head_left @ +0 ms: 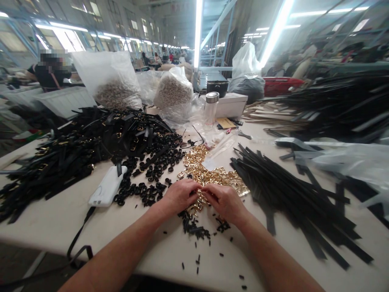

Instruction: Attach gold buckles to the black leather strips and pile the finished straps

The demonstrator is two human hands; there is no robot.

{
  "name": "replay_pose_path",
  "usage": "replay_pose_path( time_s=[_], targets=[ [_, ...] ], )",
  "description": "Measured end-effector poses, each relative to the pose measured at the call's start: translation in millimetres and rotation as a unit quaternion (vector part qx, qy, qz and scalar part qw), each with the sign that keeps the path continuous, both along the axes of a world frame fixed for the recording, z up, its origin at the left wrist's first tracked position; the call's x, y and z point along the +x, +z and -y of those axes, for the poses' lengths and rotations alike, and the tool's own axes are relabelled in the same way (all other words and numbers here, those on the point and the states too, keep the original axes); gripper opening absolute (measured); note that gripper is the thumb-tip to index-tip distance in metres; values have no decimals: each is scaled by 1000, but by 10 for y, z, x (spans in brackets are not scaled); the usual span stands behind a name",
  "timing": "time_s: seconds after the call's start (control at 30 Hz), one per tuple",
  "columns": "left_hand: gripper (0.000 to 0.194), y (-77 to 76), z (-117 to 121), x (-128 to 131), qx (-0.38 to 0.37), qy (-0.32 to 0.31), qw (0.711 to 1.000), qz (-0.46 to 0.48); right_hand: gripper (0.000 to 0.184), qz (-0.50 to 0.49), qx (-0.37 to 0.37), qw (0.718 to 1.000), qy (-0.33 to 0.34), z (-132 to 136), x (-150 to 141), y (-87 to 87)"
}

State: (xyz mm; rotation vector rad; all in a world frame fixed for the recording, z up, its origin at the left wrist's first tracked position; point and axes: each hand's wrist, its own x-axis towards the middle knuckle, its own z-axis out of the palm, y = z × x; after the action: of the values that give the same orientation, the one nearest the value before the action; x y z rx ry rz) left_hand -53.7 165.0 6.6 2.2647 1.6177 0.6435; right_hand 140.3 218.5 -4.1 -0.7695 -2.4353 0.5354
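Observation:
My left hand (181,194) and my right hand (224,200) meet fingertip to fingertip over a heap of gold buckles (217,175). The fingers of both are curled into a pinch, and whatever sits between them is too small to make out. Just left of my left hand lie many black loops (148,190). Small black pieces (194,228) are scattered on the table below my hands. To the right spreads a bundle of flat black straps (291,194).
A large pile of black straps with buckles (121,129) covers the table's left. Beside it lies a white power bank (106,188). Behind stand a glass bottle (211,111), a white box (232,105) and filled plastic bags (173,89). Eyeglasses (194,142) rest near the buckles.

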Motion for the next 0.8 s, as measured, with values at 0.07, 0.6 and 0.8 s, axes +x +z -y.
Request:
replay_pose_path(
  time_s=[0.07, 0.6, 0.8],
  targets=[
    [18, 1, 3, 10, 2, -1, 1000, -5, 18, -11, 11, 1000, -13, -11, 8, 10],
    [42, -24, -191, -837, 62, 407, 909, -69, 22, -52, 23, 994, -94, -268, 153, -75],
    [40, -150, -219, -945, 60, 435, 897, -59, 32, -67, 10, 986, -152, -405, 271, -136]
  ],
)
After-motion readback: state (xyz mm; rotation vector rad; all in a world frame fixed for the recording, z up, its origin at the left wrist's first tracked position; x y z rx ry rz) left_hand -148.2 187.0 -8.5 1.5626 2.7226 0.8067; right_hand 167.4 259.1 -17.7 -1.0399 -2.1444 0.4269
